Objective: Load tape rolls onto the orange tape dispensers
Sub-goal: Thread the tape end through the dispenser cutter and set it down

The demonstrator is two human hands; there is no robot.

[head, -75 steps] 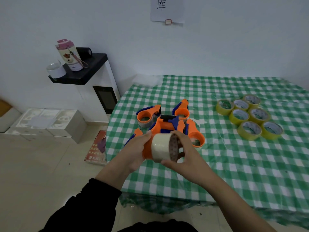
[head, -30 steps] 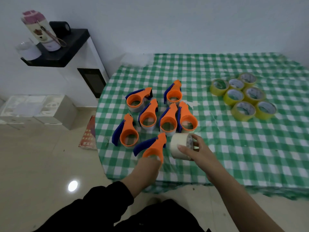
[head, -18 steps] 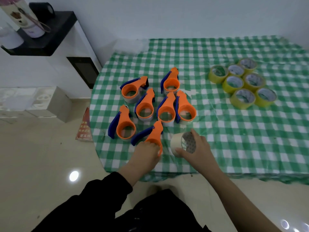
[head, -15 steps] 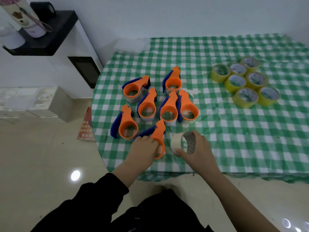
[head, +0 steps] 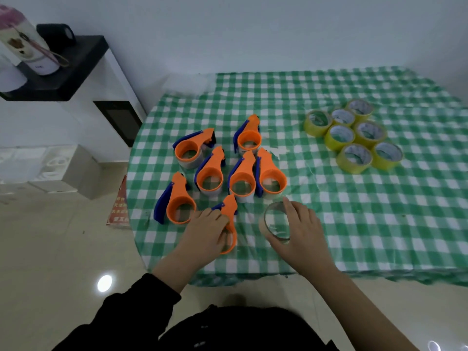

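Several orange tape dispensers with blue handles lie grouped on the green checked tablecloth. My left hand grips the nearest orange dispenser at the table's front edge, covering most of its ring. My right hand holds a whitish tape roll lying flat on the cloth just right of that dispenser, fingers curled round its right side. Several yellow tape rolls sit clustered at the right back of the table.
A white cabinet with a black shelf stands left of the table, carrying a pink-lidded bottle and a dark object. White boxes lie on the tiled floor. The table's front edge runs just under my wrists.
Both hands have come down from mid-air to the cloth. The dispenser and the whitish roll, held together earlier, now lie apart side by side, the roll turned flat.
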